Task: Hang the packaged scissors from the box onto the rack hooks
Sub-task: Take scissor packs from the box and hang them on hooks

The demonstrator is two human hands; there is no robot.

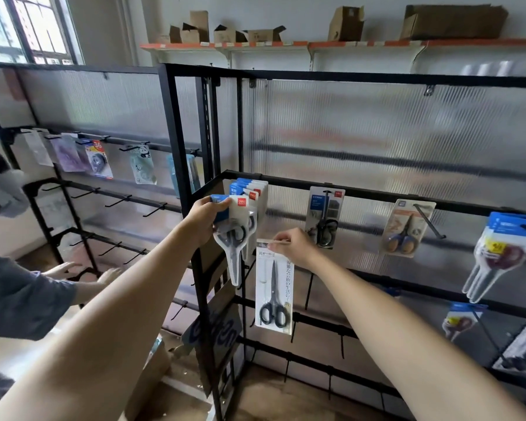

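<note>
Two black metal racks fill my view: the nearer rack (331, 189) carries horizontal bars with slim hooks in front of a ribbed, translucent plastic backing sheet (377, 132), and a second rack (110, 141) runs off to the left with small carded goods hanging from its top bar. Above them I see a white wall shelf (316, 47) with an orange edge, holding open cardboard boxes (453, 22).

On the nearer rack, the top-left hook holds a stack of blue-topped blister packs (251, 189). My left hand (205, 218) grips the front scissors pack (233, 235) by its blue card header, thumb across the card. That pack's long axis runs vertically: black loop handles sit high, and the clear moulded tip points straight down.

My right hand (296, 247) pinches the top edge of a white scissors card (274, 288) between thumb and fingertips, just below and right of the first pack. This card is a flat, narrow rectangle hanging upright; its scissors lie the other way, blades pointing up and dark handles at the bottom, with a column of printed characters along the right side.

Further right hang a grey-carded pair (325, 217), an orange-carded pair with blue handles (406, 229), and red-handled packs (498, 253), all hanging roughly upright.

At the far left, another person's hand (62, 268) reaches towards the second rack.
</note>
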